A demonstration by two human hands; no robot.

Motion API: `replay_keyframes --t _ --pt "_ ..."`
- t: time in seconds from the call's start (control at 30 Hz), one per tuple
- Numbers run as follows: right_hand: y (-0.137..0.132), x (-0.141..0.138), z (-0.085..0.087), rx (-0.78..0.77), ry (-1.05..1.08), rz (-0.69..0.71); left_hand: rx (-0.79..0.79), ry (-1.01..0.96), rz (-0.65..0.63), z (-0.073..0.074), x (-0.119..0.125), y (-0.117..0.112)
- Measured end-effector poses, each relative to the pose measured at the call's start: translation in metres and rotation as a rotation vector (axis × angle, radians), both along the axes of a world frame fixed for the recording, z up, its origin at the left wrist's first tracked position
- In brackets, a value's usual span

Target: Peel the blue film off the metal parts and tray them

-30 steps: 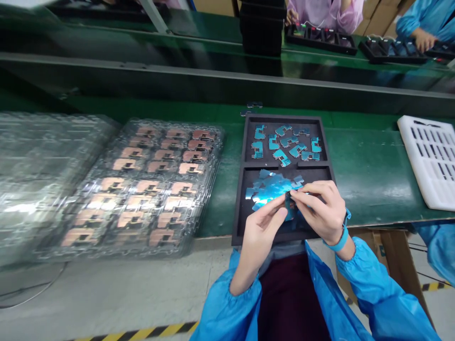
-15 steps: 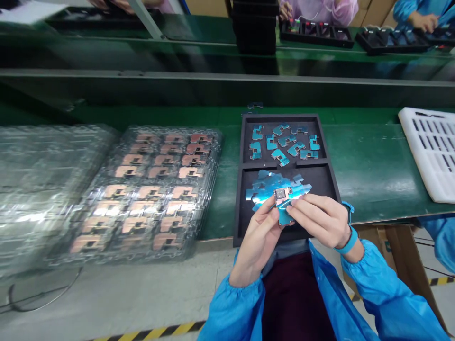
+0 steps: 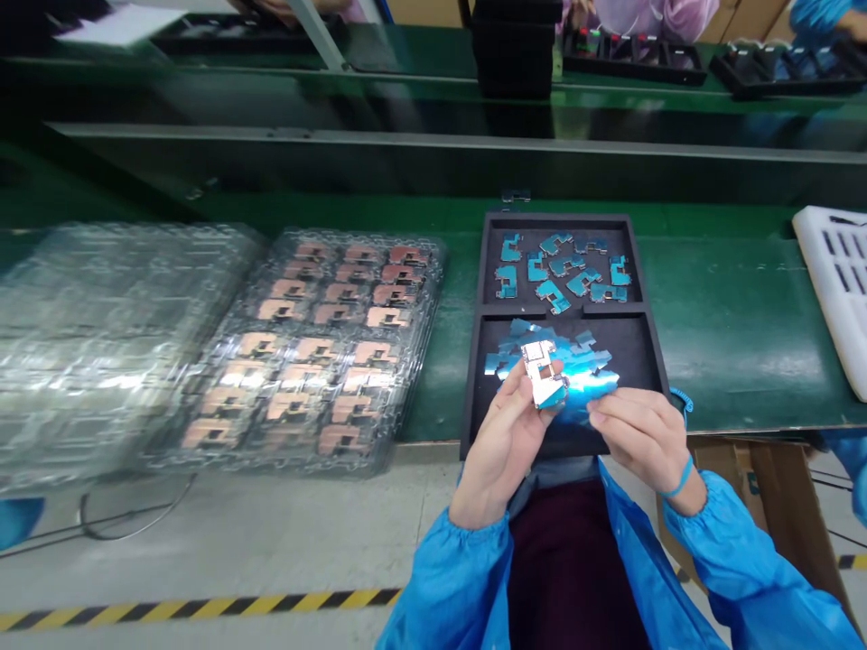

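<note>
My left hand (image 3: 505, 442) pinches a small phone circuit board (image 3: 540, 372) by its lower left edge, above the black tray (image 3: 472, 397). The board's upper face is bright with glare, and some blue shows at its lower right edge. To its right, my right hand (image 3: 640, 433) is closed in a pinch on a shiny blue protective film (image 3: 588, 388); whether the film still touches the board I cannot tell. Beneath both hands lies a pile of loose blue films (image 3: 518, 336). In the tray's far compartment are several boards with blue faces (image 3: 552, 296).
Left of the tray, stacked clear plastic trays (image 3: 386, 456) hold several copper-coloured boards (image 3: 291, 406). Farther left are blurred clear trays (image 3: 122, 361). A white slotted rack (image 3: 830, 298) stands at right. Beyond the ledge, people's hands are near black trays (image 3: 633, 59). A coiled blue cord (image 3: 683, 399) runs by my right wrist.
My right hand has moved right, away from the board, with the blue film. The board's face, partly blue before, now shows bright and bare. The whole view has shifted slightly.
</note>
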State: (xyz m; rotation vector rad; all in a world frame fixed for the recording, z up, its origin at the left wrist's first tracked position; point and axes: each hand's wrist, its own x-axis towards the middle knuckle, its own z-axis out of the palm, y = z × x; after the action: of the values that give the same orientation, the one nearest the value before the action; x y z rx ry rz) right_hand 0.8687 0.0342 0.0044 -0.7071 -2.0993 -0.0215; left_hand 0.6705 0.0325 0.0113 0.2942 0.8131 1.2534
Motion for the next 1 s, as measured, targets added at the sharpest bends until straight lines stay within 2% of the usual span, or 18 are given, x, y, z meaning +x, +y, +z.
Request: replay_keyframes --t 0.2,0.3,0.37,0.43,0.57,0.63,0.83,1.0 --pt "0.011 0.000 -0.003 -0.034 0.284 -0.299 0.002 0.027 0.095 -0.001 0.000 0.004" --pt "0.024 0.001 0.002 -0.167 0.171 -0.470 0.025 0.091 0.128 -0.002 -0.001 0.005" --pt "0.028 0.000 0.006 -0.281 0.044 -0.519 0.046 0.154 0.145 -0.002 0.000 0.005" --pt "0.027 -0.005 0.009 -0.365 0.041 -0.486 0.062 0.220 0.165 -0.002 0.001 0.003" --pt "0.016 -0.027 0.013 -0.688 0.220 -0.235 0.058 0.344 0.205 -0.002 0.008 0.000" --pt "0.013 -0.037 0.012 -0.798 0.284 -0.193 0.050 0.403 0.238 -0.003 0.011 -0.002" --pt "0.011 -0.046 0.007 -0.855 0.411 -0.173 0.055 0.524 0.347 -0.005 0.015 -0.005" --pt "0.007 -0.047 0.002 -0.805 0.382 -0.209 0.074 0.560 0.372 -0.004 0.018 -0.005"
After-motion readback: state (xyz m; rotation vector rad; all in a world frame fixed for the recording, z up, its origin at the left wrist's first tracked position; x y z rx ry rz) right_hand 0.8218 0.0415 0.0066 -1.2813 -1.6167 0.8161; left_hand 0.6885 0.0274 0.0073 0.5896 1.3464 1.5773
